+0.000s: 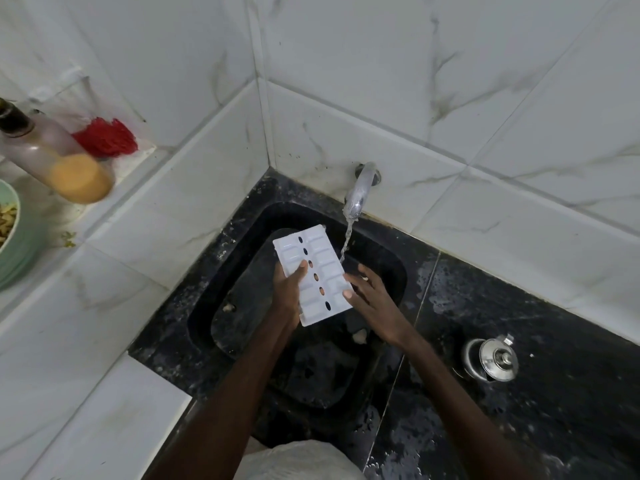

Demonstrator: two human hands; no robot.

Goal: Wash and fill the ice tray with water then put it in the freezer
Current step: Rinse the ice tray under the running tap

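Two hands on one white ice tray, held tilted above the black sink
Left hand: under and along tray's left edge, thumb curled over onto top face, gripping
Right hand: at tray's right long edge, thumb on upper face near the corner, fingers spread and mostly straight behind the edge; hold looks like a light pinch
Tray: two rows of cells visible, central line of dark oval slots, far end raised toward the tap
Tap: chrome, on the tiled wall in the corner, running; water stream falling just beside tray's right far edge, contact with tray not resolvable
Sink: small pale scraps on the basin floor, one left, others below the tray
Black counter right of sink: wet, with a steel lidded pot well apart from the hands
White tiled ledge left of sink: bottle with orange liquid, red mesh item behind it, green bowl with food at frame edge
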